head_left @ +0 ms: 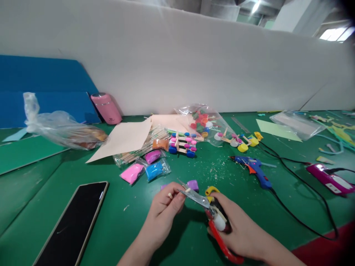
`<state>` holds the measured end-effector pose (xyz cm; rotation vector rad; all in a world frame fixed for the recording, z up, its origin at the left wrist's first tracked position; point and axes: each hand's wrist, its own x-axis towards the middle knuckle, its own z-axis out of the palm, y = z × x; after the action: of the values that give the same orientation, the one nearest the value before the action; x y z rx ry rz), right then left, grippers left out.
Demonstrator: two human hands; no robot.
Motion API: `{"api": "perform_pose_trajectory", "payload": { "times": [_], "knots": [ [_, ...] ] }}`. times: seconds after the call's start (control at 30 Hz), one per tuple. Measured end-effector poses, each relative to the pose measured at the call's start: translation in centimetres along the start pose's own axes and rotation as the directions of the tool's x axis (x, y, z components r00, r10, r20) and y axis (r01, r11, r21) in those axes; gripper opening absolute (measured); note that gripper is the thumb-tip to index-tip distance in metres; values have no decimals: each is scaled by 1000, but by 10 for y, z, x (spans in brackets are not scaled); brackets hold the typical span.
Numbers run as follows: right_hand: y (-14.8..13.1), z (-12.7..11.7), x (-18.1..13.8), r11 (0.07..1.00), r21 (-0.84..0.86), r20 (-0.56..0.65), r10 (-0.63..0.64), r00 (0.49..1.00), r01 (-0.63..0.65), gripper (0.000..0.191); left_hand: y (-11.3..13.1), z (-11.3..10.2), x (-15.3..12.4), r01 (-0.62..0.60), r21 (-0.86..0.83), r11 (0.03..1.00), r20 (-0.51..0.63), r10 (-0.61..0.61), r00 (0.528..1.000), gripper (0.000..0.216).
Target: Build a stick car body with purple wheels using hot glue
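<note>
My left hand (162,214) pinches a thin pale wooden stick (188,190) between thumb and fingertips. The blades of the scissors (197,198) are apart around the stick's end, close to my left fingertips. My right hand (241,226) grips the scissors by their red and yellow-black handles. A white rounded piece (220,222) with a bit of wood shows between the handles; how it is held I cannot tell. Just beyond the blades lies a purple block (193,185). Farther back sit small stick-and-clay models (182,145) with blue and pink rounded ends.
Clay packets in pink (132,173) and blue (154,170) lie behind my left hand. A blue glue gun (253,168) rests at right, its black cord (294,218) looping across the green table. A phone (74,223) lies at left, a pink flask (107,108) behind.
</note>
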<state>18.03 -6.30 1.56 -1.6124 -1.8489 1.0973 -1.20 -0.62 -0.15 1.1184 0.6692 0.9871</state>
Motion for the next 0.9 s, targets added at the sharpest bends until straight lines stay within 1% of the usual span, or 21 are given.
{"api": "perform_pose_trajectory", "payload": {
  "times": [0.13,0.3,0.4,0.5,0.63,0.67,0.7,0.77,0.83,0.9],
  "knots": [
    [2,4,1,998,-59,-39,4,999,-7,23,2,-2,2,36,-30,999,19,-35,999,18],
    [-3,3,0,993,-107,-51,37,998,-42,20,9,5,3,101,-248,963,97,-79,992,21],
    [-4,3,0,989,-132,-26,63,998,-66,12,10,8,3,116,-285,952,95,-92,991,22],
    [-3,4,1,984,-148,-16,102,995,-104,10,7,7,2,105,-197,975,39,-99,994,21],
    [-2,5,3,985,-131,-24,112,993,-114,10,6,6,-1,38,57,998,-83,-33,996,23],
    [-2,6,3,987,-116,-22,106,994,-108,9,7,6,-1,32,78,996,-91,-25,996,24],
    [-3,6,2,990,-98,-20,98,995,-99,8,7,6,-2,35,57,998,-84,-30,996,24],
    [-4,6,2,995,-67,-11,80,997,-80,8,9,7,-1,68,-95,993,-34,-71,997,23],
    [-4,6,1,995,-62,-4,73,997,-74,8,10,8,1,118,-272,955,44,-110,993,20],
    [-4,6,1,994,-75,6,77,997,-76,9,10,8,3,167,-363,917,104,-138,985,18]
  ]
}}
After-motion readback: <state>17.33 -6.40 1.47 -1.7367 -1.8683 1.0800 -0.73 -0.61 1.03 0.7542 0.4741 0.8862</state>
